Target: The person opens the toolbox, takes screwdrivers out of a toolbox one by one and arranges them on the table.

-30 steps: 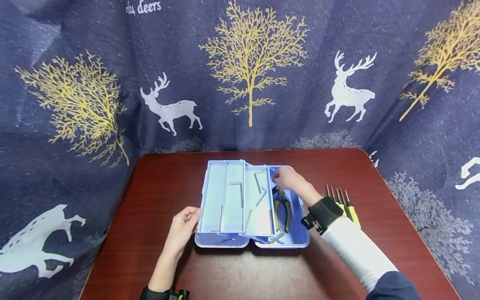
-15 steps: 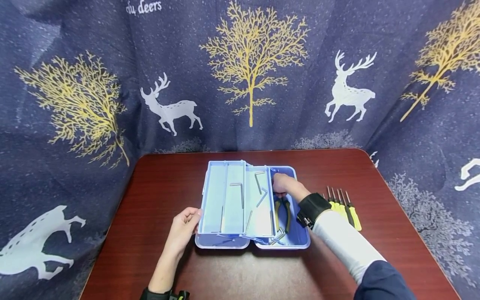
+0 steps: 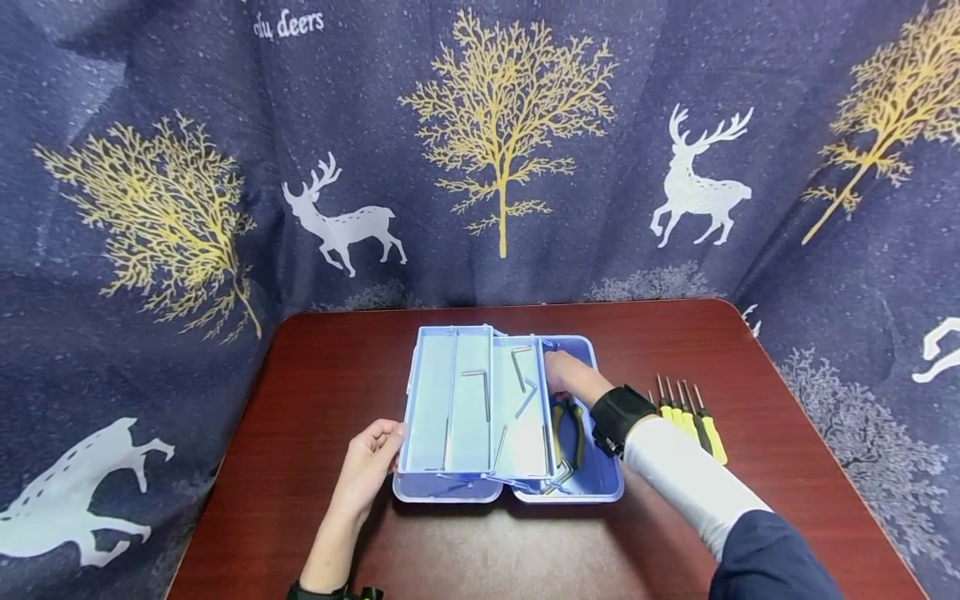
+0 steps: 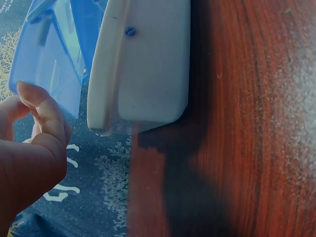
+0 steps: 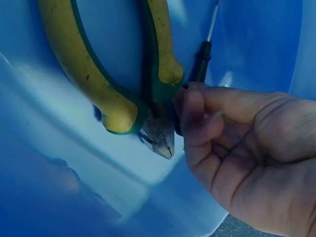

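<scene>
A blue cantilever toolbox [image 3: 567, 499] stands unfolded on the table. My left hand [image 3: 367, 462] pinches the left edge of its raised tray [image 3: 431, 392] between thumb and fingers; the tray corner also shows in the left wrist view. My right hand [image 3: 573, 375] reaches into the right lower compartment. In the right wrist view its curled fingertips pinch a slim screwdriver [image 5: 201, 61] with a black neck and thin metal shaft; part of it is hidden by the fingers. Pliers [image 5: 79, 54] with yellow-green handles lie beside that hand. Several hex keys [image 3: 487, 396] rest in the trays.
Several yellow-and-black screwdrivers [image 3: 712, 437] lie in a row on the table right of the toolbox. More hex keys [image 3: 558, 479] sit at the near end of the right compartment. A dark printed curtain [image 3: 450, 275] hangs behind the brown table [image 3: 337, 358].
My right hand has gone lower into the right compartment, near the pliers' head, and its forearm has shifted left. The left hand keeps its place at the tray edge.
</scene>
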Available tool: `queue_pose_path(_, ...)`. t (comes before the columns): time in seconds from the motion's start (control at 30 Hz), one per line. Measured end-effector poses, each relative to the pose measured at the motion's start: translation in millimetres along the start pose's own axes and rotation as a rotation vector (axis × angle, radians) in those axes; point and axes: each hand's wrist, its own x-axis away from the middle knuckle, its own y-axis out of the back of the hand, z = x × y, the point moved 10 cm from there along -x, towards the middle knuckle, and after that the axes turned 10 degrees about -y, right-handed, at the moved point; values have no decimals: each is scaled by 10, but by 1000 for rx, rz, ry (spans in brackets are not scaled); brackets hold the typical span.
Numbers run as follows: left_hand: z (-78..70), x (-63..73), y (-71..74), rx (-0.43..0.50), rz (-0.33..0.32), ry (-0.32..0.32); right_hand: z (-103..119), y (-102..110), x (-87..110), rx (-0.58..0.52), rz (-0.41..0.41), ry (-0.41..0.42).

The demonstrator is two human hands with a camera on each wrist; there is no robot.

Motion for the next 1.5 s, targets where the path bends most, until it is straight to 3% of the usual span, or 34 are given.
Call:
queue_pose_path(0.23,19,37,-6,6,-4,8,16,-49,18,70,-29,52)
queue_pose_path(0.4,27,43,-9,14,-6,9,20,-68,6,119,2,50)
queue_pose_path(0.6,4,23,-1,6,-1,0,-163,-163,-280,74,82,-25)
queue_pose_path(0.73,-42,-15,20,2,-3,-12,-199,-134,-401,120,87,-4)
queue_pose_path(0.97,-98,-55,25,-17,8,-19,-16,312,236,191,84,20)
queue_pose_path(1.1,-125,-79,12,-24,15,-28,-102,462,415,149,61,67)
queue_pose_path(1.27,-162,-127,-24,-50,25,-37,-413,651,638,85,2,84)
queue_pose_path(1.5,-147,-93,-28,-74,26,-28,-1160,689,992,-81,-43,-7)
